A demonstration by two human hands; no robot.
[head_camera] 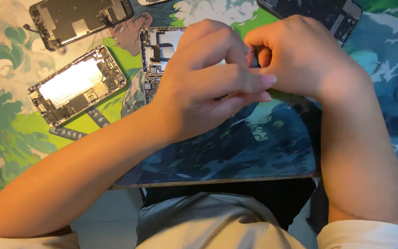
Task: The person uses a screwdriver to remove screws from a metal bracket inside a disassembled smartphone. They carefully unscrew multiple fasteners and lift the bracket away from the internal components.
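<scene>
Opened phone chassis (pixel 158 50) flat on the printed mat (pixel 263 138), mostly hidden beneath both hands; only its upper left corner and a strip of its left edge, with small circuit parts, visible past the knuckles. Directly over it, left hand (pixel 208 80) and right hand (pixel 300 57) meeting, fingertips touching or nearly so. Left fingers (pixel 249 80) stretched out flat and pressed together, pointing right, tips just under the right hand's thumb side. Right fingers (pixel 261 50) curled in and pinched close at the meeting point; something small and dark between them, too hidden to name, so impossible to tell what is gripped. Chassis itself below and behind the left hand, apparently not lifted.

Further left on the mat, a second opened phone body (pixel 77 85), tilted, with a bright reflective plate in its middle and dark boards round the edge. Above that, near the top left corner, a detached screen panel (pixel 81 18) lying back side up, dark, with a thin ribbon at its left end. At the top right, another dark panel (pixel 318 16), partly cut off by the frame edge and partly behind the right hand.

Mat in greens, blues and white wave patterns covering the desk (pixel 208 181), front edge visible just below. Forearms angled in from both lower corners, pale sleeves (pixel 365 235) at the bottom.
</scene>
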